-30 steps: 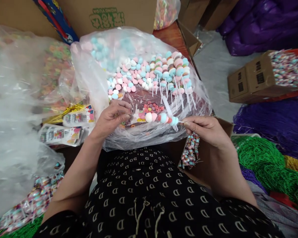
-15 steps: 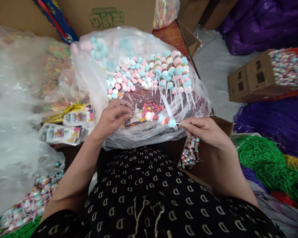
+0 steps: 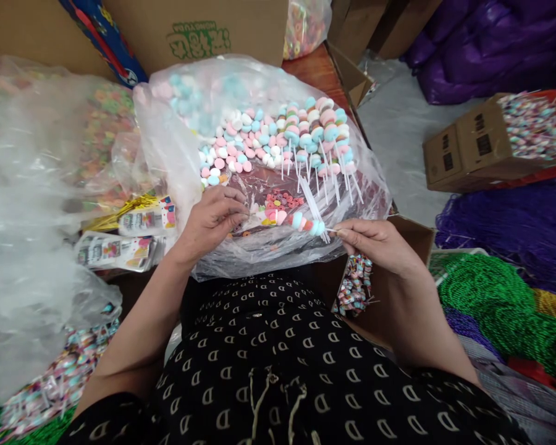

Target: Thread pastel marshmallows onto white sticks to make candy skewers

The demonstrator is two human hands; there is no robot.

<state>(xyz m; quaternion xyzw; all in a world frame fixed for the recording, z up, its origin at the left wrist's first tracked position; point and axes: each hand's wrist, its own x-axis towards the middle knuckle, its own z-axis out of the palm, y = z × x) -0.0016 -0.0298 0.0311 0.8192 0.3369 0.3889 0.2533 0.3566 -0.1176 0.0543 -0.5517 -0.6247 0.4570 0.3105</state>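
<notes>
A row of pink, blue and red candies (image 3: 307,224) hangs level between my hands, above a plastic sheet. My right hand (image 3: 368,241) pinches the thin white end at the row's right. My left hand (image 3: 217,216) is closed at the other end, pinching what looks like a thin string or stick tip. Beneath the row lie loose white sticks (image 3: 311,201) and small red rings (image 3: 282,199). Behind them are loose round candies (image 3: 234,145) in pink, white and blue, and several finished candy sticks (image 3: 324,127) lying side by side.
Clear bags of candy rings (image 3: 106,123) lie at the left, near printed packets (image 3: 115,250). A large carton (image 3: 250,31) stands behind. An open box of wrapped sweets (image 3: 356,284) is below my right hand. Another filled carton (image 3: 467,145) stands at the right.
The candies on the row have shifted slightly; a pink one now shows at its left where a white one was. Both hands hold nearly the same place.
</notes>
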